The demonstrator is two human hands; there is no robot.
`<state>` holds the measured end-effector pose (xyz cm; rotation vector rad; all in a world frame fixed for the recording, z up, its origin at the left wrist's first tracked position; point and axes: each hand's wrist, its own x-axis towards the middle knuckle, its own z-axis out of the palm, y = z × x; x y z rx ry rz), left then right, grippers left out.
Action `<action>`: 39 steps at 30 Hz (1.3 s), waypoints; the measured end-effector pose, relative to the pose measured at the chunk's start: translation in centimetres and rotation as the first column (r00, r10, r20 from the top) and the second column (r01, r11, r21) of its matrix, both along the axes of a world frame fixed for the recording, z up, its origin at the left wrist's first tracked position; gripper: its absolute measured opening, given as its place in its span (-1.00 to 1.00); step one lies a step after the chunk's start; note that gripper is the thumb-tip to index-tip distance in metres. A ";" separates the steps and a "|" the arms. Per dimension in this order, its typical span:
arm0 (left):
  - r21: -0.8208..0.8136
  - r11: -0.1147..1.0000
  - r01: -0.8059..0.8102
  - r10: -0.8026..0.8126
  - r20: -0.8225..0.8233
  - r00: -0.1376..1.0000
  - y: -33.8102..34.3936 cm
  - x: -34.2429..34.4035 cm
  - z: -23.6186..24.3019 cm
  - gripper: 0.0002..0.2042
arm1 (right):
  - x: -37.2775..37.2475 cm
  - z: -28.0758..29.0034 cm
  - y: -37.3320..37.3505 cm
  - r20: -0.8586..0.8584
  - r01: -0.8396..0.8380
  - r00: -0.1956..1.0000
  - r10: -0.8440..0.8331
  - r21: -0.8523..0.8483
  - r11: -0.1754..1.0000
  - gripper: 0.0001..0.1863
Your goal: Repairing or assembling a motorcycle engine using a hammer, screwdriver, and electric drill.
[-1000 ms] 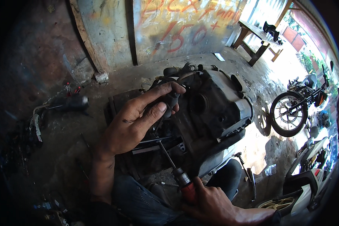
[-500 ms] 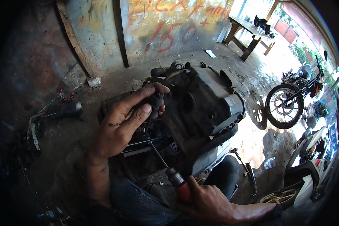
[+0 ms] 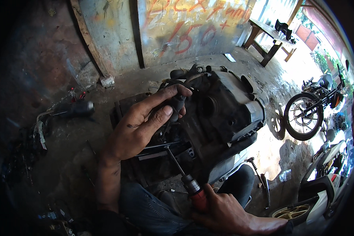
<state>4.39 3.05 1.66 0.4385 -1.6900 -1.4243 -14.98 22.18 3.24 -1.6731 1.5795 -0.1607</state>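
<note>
My left hand (image 3: 134,128) is closed, pinching a small dark cylindrical part (image 3: 178,105) between thumb and fingers; its exact kind is unclear. That hand hovers over the near left side of a large black motorcycle assembly with a boxy housing (image 3: 234,100). Lower down, my right hand (image 3: 226,210) wraps round a red power drill (image 3: 199,200) with a silver and black chuck. From the chuck a long thin bit (image 3: 176,161) slants up and away, its tip by a dark metal bar (image 3: 161,146) on the assembly. Whether the tip sits in a screw I cannot tell.
Beyond the assembly stands a painted wall (image 3: 200,31), with a wooden table (image 3: 269,33) at far right. Motorcycles (image 3: 303,116) are parked on the right. A black cylindrical part (image 3: 76,109) lies on the left floor, and a shock absorber (image 3: 255,167) lies right of my knee.
The whole scene has shifted a little to the right in the view. Both hands keep their grips, and their places against the assembly look nearly the same.
</note>
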 end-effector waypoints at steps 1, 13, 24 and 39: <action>-0.002 1.000 -0.001 0.001 -0.001 1.000 0.0 0.0 0.0 -0.62 | 0.0 0.1 0.0 0.005 0.002 1.000 -0.002 0.013 1.000 -0.31; 0.005 1.000 0.001 -0.001 0.044 0.999 0.0 -0.1 0.0 -0.64 | -1.5 0.3 -0.1 -0.014 0.030 0.999 -0.029 0.091 0.995 -0.28; -0.005 1.000 0.009 -0.009 0.075 0.997 -0.2 0.2 0.1 -0.64 | -0.9 -0.5 -0.8 0.010 0.117 0.993 -0.120 0.144 0.983 -0.38; -0.054 0.998 -0.038 0.038 -0.008 0.999 -0.1 -0.1 -0.2 -0.67 | 0.2 -0.9 -0.7 -0.019 0.066 0.998 -0.064 0.181 0.981 -0.32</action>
